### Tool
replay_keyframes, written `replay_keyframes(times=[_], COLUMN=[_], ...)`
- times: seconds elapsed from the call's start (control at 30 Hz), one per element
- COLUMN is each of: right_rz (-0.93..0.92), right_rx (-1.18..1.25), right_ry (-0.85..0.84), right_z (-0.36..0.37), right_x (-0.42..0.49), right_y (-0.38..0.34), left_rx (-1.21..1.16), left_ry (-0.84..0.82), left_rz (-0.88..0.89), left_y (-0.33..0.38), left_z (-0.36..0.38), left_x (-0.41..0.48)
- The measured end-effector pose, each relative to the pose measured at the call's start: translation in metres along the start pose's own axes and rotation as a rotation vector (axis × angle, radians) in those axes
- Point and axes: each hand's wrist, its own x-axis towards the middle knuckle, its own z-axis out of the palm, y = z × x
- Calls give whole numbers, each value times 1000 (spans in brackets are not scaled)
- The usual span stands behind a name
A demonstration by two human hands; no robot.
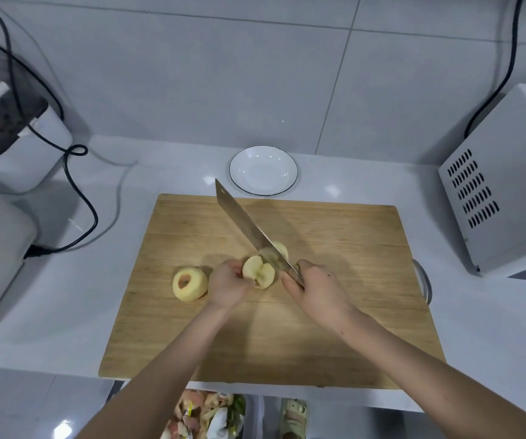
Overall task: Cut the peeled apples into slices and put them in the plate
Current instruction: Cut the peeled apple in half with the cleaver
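Steel blade down through the fruit: the right hand (314,288) is clenched around the handle of the knife (249,226), tip angled toward the board's far edge, while the left hand (228,282) pinches the apple half (259,271) with curled fingers, cut face up, likely to stop it rocking under the stroke. Behind the blade sits the other half (279,248), a whole peeled apple (190,283) waits toward the left edge of the wooden cutting board (334,327), and the white plate (263,170) stands bare just beyond the far edge.
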Motion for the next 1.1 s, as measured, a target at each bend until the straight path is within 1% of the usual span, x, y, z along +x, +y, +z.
replay_keyframes(times=[0.07,0.13,0.17,0.23,0.3,0.37,0.4,0.47,0.5,0.57,0.63,0.73,0.9,1.1], right_rz=[-27,-46,-53,-62,-78,-91,-96,-103,-108,-115,-115,-127,-150,-140], right_rx=[13,35,43,44,58,86,93,90,82,47,7,-25,-96,-97], right_ry=[-15,-35,-48,-64,-91,-130,-151,-191,-210,-230,-244,-255,-243,-229], right_z=[1,6,9,17,26,32,34,38,40,42,43,43,43,45], right_x=[-1,-1,0,0,0,-1,-2,-2,-2,-2,-1,-1,-3,-3], right_y=[-7,-14,-18,-24,-31,-39,-42,-49,-53,-60,-66,-69,-66,-67], left_rx=[115,206,218,233,161,-72,-198,-371,-432,-527,-577,-564,-453,-464], left_ry=[90,243,311,374,317,189,142,89,93,157,221,213,188,139], left_rz=[110,182,177,74,-125,-301,-359,-426,-432,-432,-424,-392,-352,-334], left_y=[-4,-12,-15,-25,-36,-43,-47,-54,-57,-60,-62,-60,-56,-57], left_z=[-17,-39,-54,-79,-98,-103,-103,-98,-96,-92,-90,-89,-90,-87], left_x=[-5,-9,-11,-11,-10,-10,-10,-8,-7,-6,-5,-1,10,4])
